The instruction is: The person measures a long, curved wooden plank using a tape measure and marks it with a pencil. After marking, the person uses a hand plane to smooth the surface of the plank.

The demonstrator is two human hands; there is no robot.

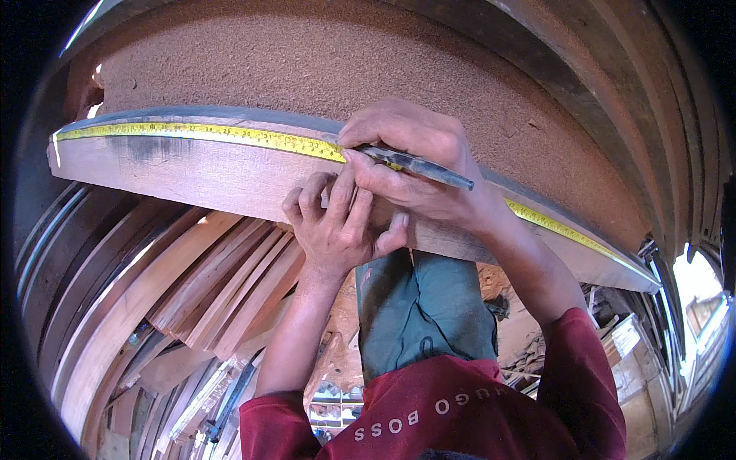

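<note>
A long pale wooden board (253,180) lies across in front of me, with a yellow measuring tape (276,141) stretched along its far part. My right hand (418,149) is closed around a dark pen (433,172), whose back end points to the lower right. Its fingertips rest at the tape, and the pen's writing tip is hidden by them. My left hand (337,218) lies against the near side of the board, fingers apart and slightly bent. One of its fingers reaches to the tape's near edge beside the right hand; the thumb points right.
Beyond the board spreads a brown surface covered in sawdust (268,57). Several wooden planks (222,284) lie below the board at left. Dark curved-looking beams (606,77) run along the upper right. More timber and wood scraps (529,349) lie around my legs.
</note>
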